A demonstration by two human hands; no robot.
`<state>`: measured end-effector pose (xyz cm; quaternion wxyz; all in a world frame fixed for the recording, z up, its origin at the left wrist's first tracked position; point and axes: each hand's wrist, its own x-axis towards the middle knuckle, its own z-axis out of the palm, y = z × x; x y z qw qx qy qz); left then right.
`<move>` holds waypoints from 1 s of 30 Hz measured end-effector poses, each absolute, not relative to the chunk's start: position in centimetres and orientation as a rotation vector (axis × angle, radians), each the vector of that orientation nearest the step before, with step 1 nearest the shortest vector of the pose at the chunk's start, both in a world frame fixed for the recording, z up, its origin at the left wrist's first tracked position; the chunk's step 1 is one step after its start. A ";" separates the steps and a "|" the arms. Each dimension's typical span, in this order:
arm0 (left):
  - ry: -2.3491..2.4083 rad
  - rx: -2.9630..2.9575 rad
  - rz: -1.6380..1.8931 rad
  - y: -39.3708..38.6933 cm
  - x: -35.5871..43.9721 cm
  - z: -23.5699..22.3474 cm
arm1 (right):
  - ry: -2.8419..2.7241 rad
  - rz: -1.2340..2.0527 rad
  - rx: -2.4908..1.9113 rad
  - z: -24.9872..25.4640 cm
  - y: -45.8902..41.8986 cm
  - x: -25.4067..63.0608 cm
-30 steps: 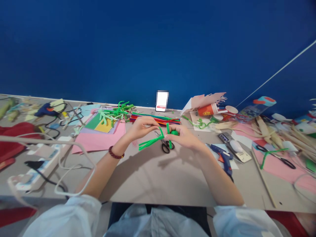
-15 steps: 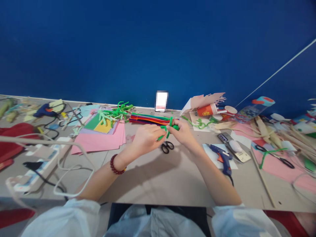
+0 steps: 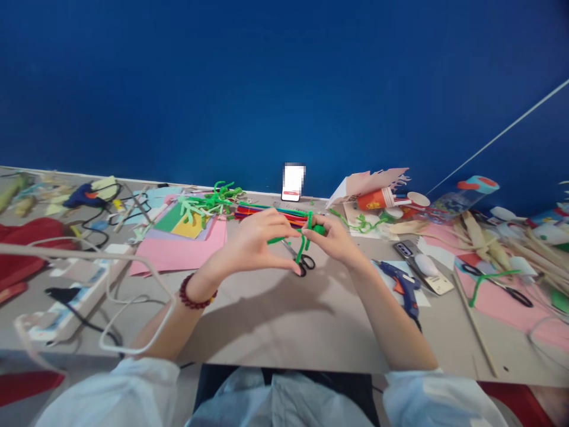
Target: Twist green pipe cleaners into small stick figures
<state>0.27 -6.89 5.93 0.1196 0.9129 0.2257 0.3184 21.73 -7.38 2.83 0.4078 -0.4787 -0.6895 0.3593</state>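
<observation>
Pinching the green pipe-cleaner piece (image 3: 310,221) in the right hand (image 3: 332,238), thumb against fingers, up over the table (image 3: 288,332), dead centre of the clock! Over at nine o'clock from it, holding the left hand (image 3: 255,243) wide, thumb well apart from fingers, right by the loose green ends (image 3: 300,250); impossible to tell whether touching them. Down at six, black-handled scissors (image 3: 304,265), just below. At eleven, a bundle of coloured pipe cleaners (image 3: 253,212); at twelve, a lit phone (image 3: 292,182); out at four, a blue glue gun (image 3: 402,281).
</observation>
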 end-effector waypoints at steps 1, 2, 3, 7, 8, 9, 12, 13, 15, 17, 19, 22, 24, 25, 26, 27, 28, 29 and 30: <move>0.668 2.543 0.961 -6.5 0.0 6.0 | -1.761 0.899 -1.210 3.0 -7.5 21.7; 0.709 2.419 0.997 -6.1 0.0 5.8 | -1.772 0.898 -1.214 3.2 -7.6 21.7; 0.775 2.316 0.997 -5.8 0.0 5.4 | -1.776 0.899 -1.219 3.4 -7.7 21.6; 0.923 2.077 0.866 -4.9 1.2 3.5 | -1.770 0.890 -1.259 3.7 -8.2 21.4; 0.949 2.027 0.860 -4.8 1.6 3.1 | -1.764 0.887 -1.266 3.7 -8.2 21.3; 0.966 1.981 0.868 -4.8 1.9 2.8 | -1.745 0.882 -1.269 3.6 -8.2 21.3; 1.031 1.848 0.943 -4.8 2.6 2.3 | -1.600 0.879 -1.224 3.0 -7.9 21.2; 1.056 1.810 0.995 -4.8 2.8 2.2 | -1.523 0.874 -1.204 2.8 -7.7 21.2; 1.104 1.756 1.140 -4.8 3.0 1.9 | -1.357 0.851 -1.189 2.6 -7.4 21.1; 1.130 1.732 1.275 -4.7 3.1 1.6 | -1.251 0.852 -1.225 2.6 -7.3 21.1; 1.141 1.740 1.358 -4.8 3.3 1.3 | -1.264 0.946 -1.284 2.6 -7.4 20.9; 1.136 1.790 1.419 -5.0 3.5 0.9 | -1.344 1.172 -1.311 2.5 -7.9 20.2; 1.139 1.775 1.419 -5.3 3.8 0.8 | -1.280 1.266 -1.275 2.2 -8.2 19.5; 1.141 1.739 1.404 -5.4 3.9 0.8 | -1.219 1.332 -1.239 1.9 -8.3 19.2; 1.137 1.688 1.381 -5.5 3.9 0.8 | -1.151 1.408 -1.183 1.6 -8.3 18.8; 1.122 1.630 1.356 -5.5 4.0 0.8 | -1.074 1.480 -1.129 1.2 -8.4 18.4; 1.097 1.569 1.335 -5.5 4.0 0.8 | -0.994 1.531 -1.089 0.9 -8.4 18.1; 1.070 1.511 1.321 -5.5 4.0 0.8 | -0.914 1.555 -1.059 0.6 -8.4 17.8; 1.042 1.455 1.307 -5.4 4.0 0.7 | -0.837 1.559 -1.042 0.3 -8.3 17.5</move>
